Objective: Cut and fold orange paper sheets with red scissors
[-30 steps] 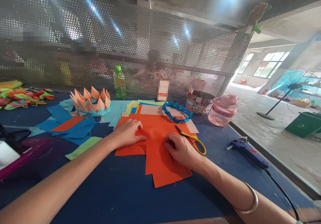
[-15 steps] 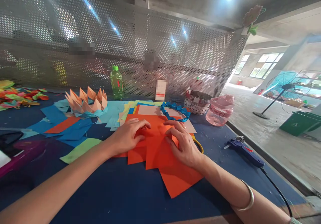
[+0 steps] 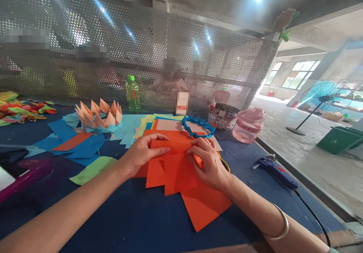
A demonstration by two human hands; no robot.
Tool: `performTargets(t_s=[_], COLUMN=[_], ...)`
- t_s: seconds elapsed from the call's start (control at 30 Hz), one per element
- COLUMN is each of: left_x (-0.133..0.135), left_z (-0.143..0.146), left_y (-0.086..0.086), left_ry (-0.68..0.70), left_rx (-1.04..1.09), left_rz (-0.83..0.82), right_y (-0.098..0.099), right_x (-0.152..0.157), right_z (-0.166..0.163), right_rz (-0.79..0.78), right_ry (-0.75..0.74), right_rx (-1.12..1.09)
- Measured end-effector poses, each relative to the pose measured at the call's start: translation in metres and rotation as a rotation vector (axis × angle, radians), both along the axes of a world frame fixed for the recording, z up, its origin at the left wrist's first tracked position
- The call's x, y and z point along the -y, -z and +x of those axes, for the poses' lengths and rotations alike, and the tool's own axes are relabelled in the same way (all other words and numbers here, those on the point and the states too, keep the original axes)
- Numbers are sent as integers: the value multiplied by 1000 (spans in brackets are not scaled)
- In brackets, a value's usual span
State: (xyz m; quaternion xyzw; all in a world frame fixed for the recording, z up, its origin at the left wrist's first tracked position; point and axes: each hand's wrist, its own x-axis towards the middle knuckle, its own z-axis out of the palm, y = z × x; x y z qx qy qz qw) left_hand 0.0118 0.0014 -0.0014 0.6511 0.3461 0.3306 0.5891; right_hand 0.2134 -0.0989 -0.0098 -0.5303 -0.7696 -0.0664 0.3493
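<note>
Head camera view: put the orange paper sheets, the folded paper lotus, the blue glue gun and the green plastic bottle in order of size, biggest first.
1. Orange paper sheets
2. Folded paper lotus and blue glue gun: they look about alike, and their different distances from the camera make ranking them unsure
3. Green plastic bottle
</note>
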Motion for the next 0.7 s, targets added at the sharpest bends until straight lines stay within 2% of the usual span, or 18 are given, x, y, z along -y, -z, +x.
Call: performTargets(t_s=[0.1, 0.23, 0.33, 0.47, 0.57, 0.7], left_x=[1, 5, 5, 3, 3, 4], left_z=[2, 5, 6, 6, 6, 3], left_y=[4, 6, 9, 13, 12, 7], left_ry=[5, 5, 21, 35, 27, 103], left_rx=[179, 276, 290, 305, 301, 297], left_rz=[-322, -496, -555, -531, -524, -576], right_y=[5, 7, 5, 2, 2, 1], right_x=[-3, -5, -6, -8, -14, -21], right_z=[-1, 2, 2, -7, -15, -19], right_rz=[24, 138, 176, 62, 5, -32], right_ry=[64, 169, 214, 177, 209, 249], right_rx=[-33, -118, -153, -171, -205, -222])
